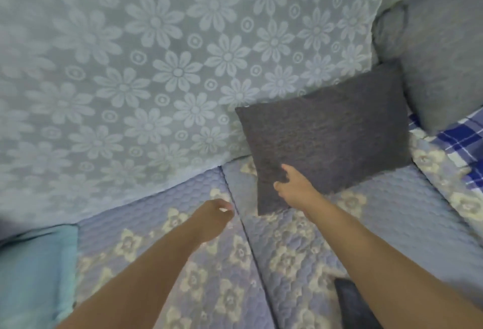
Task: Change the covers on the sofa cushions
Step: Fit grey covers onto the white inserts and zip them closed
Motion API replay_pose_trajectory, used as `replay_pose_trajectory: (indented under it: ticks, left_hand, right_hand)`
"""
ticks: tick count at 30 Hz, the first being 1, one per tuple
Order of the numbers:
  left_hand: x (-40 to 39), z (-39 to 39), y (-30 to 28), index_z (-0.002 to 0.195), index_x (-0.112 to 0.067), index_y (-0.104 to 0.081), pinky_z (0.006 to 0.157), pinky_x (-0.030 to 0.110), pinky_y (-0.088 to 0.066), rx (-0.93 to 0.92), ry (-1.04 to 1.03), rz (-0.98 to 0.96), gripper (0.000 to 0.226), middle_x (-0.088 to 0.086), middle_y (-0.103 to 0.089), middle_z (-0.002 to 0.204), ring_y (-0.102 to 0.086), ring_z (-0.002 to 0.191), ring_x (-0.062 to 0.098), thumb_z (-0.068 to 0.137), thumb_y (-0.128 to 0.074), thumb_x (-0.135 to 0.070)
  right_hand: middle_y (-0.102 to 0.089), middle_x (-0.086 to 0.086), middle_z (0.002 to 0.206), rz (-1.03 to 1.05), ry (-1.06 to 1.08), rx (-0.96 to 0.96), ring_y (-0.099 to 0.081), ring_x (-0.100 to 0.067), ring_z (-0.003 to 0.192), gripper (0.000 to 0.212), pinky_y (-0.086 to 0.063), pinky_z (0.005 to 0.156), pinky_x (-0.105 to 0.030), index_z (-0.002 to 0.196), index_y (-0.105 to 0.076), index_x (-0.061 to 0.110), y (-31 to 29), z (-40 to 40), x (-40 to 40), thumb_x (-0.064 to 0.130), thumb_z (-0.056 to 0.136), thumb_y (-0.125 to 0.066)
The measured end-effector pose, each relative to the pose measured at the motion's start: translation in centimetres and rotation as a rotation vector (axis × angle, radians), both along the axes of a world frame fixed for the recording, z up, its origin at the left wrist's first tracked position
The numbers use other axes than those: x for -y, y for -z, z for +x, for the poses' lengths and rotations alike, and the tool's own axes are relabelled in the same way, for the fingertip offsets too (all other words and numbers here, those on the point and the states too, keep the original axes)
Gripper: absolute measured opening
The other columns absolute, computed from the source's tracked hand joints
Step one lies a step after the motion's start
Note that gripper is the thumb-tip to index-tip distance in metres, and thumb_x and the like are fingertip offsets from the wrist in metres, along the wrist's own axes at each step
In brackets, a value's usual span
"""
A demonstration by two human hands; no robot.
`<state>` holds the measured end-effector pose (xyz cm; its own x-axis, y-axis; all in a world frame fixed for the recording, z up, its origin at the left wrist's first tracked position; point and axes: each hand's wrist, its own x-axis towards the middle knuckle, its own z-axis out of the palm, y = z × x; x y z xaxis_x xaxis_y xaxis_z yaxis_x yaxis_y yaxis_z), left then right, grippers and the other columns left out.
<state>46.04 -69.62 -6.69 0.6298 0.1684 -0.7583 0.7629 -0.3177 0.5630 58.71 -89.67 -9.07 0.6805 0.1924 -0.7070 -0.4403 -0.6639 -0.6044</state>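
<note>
A dark grey cushion (326, 143) leans against the sofa back, its lower edge on the quilted seat. My right hand (292, 184) grips its lower left corner area, fingers curled into the fabric. My left hand (213, 217) hovers over the seat to the left of the cushion, apart from it, fingers loosely curled and holding nothing.
A pale blue flower-patterned throw (156, 67) covers the sofa back. The seat (392, 213) has a quilted blue floral cover. A large grey cushion (439, 54) stands at right above blue checked cloth (460, 145). Folded light blue fabric (34, 271) lies at left. A dark object (352, 305) sits under my right arm.
</note>
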Motion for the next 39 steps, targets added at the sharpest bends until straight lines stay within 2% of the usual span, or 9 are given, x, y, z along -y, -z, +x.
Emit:
replay_pose_trajectory:
  ticks: [4,9,14,21,24,30,34,36,39]
  left_hand:
    - [-7.9,-9.2,-1.5,0.093,-0.010,-0.064,0.046,0.011,-0.040,0.036,-0.313,-0.007,0.012,0.009,-0.064,0.084,-0.058,0.066,0.020,0.100,-0.056,-0.007]
    - [-20.1,-23.9,-2.5,0.096,0.004,-0.059,0.046,0.018,-0.044,0.126,-0.673,0.071,0.016,0.019,-0.058,0.082,-0.061,0.048,0.012,0.097,-0.046,0.014]
    - [-31.2,-38.1,-2.3,0.101,-0.011,-0.069,0.073,0.033,-0.055,0.103,-1.048,0.112,0.015,0.011,-0.075,0.088,-0.071,0.074,0.023,0.099,-0.056,-0.004]
    - [-45.7,-54.1,-4.2,0.107,-0.012,-0.068,0.089,0.040,-0.056,0.074,-1.166,0.052,0.017,0.011,-0.075,0.100,-0.073,0.089,0.030,0.099,-0.054,-0.007]
    - [-51.3,-58.1,-6.6,0.110,-0.010,-0.067,0.094,0.043,-0.054,0.090,-1.180,0.068,0.016,0.013,-0.073,0.103,-0.072,0.094,0.033,0.100,-0.054,-0.007]
    - [-55.6,-60.0,-10.9,0.111,-0.023,-0.066,0.091,0.042,-0.055,0.234,-1.113,0.408,0.017,0.001,-0.072,0.105,-0.070,0.097,0.022,0.100,-0.056,-0.014]
    - [-54.2,-55.3,-13.1,0.122,-0.025,-0.062,0.103,0.039,-0.044,0.444,-0.899,0.659,0.024,-0.002,-0.061,0.123,-0.055,0.115,0.016,0.098,-0.059,-0.020]
    - [-53.1,-52.2,-11.9,0.137,-0.028,-0.055,0.113,0.040,-0.034,0.419,-0.785,0.619,0.039,0.000,-0.047,0.141,-0.042,0.133,0.019,0.099,-0.059,-0.029]
    - [-47.9,-45.7,-6.4,0.155,-0.034,-0.033,0.121,0.043,-0.027,0.230,-0.562,0.233,0.062,0.004,-0.030,0.162,-0.032,0.147,0.022,0.099,-0.057,-0.044]
  right_hand:
    - [-0.059,-0.009,0.114,0.076,-0.045,-0.036,-0.065,-0.031,0.096,0.042,-0.053,0.082,-0.042,0.137,-0.048,0.020,0.9,-6.0,-8.7,0.015,0.096,-0.056]
    - [-0.064,-0.011,0.111,0.067,-0.176,-0.150,-0.069,-0.029,0.092,0.019,-0.056,0.090,-0.045,0.115,-0.061,0.011,1.7,-16.8,-21.0,0.017,0.096,-0.057]
    - [-0.068,-0.012,0.107,0.139,-0.296,-0.249,-0.066,-0.020,0.079,0.015,-0.051,0.072,-0.033,0.108,-0.066,0.008,0.6,-29.4,-35.7,0.015,0.096,-0.059]
    - [-0.052,0.003,0.143,0.401,-0.083,-0.395,-0.058,-0.022,0.122,0.095,-0.049,0.104,-0.046,0.148,-0.039,0.023,1.0,-43.1,-59.7,0.064,0.071,-0.077]
    - [-0.068,-0.004,0.121,0.395,0.112,-0.344,-0.067,-0.028,0.104,0.073,-0.055,0.093,-0.052,0.129,-0.058,0.017,-0.3,-45.3,-64.6,0.055,0.071,-0.083]
    - [-0.078,0.001,0.097,0.491,0.135,-0.052,-0.074,-0.016,0.089,0.018,-0.062,0.076,-0.034,0.108,-0.071,0.013,-10.4,-47.1,-59.7,0.021,0.092,-0.069]
    - [-0.077,-0.007,0.096,0.430,0.244,-0.049,-0.075,-0.022,0.085,0.019,-0.063,0.067,-0.033,0.110,-0.068,0.011,-13.9,-43.0,-47.3,0.022,0.096,-0.060]
    - [-0.077,-0.011,0.096,0.291,0.339,-0.118,-0.075,-0.024,0.081,0.022,-0.063,0.065,-0.036,0.110,-0.067,0.009,-13.2,-39.6,-40.6,0.024,0.098,-0.057]
    - [-0.064,-0.020,0.129,-0.012,0.424,-0.048,-0.066,-0.026,0.095,0.032,-0.052,0.082,-0.035,0.122,-0.064,0.009,-9.1,-33.3,-29.9,0.031,0.100,-0.056]
